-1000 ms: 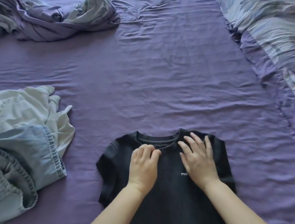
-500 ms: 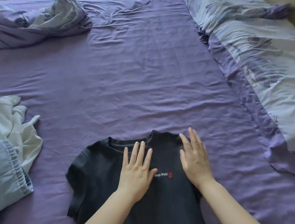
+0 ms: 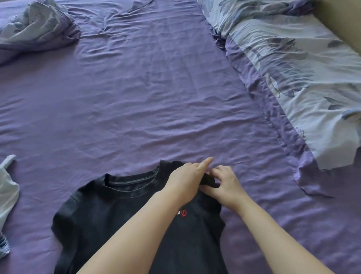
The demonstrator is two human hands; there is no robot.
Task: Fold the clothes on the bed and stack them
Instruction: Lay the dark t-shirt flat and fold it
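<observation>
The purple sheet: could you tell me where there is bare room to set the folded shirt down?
The widest bare stretch of purple sheet lies beyond the black T-shirt, bordered by the crumpled bedding far left and the floral quilt right. It is crowded at the left edge, where pale clothes lie.
</observation>
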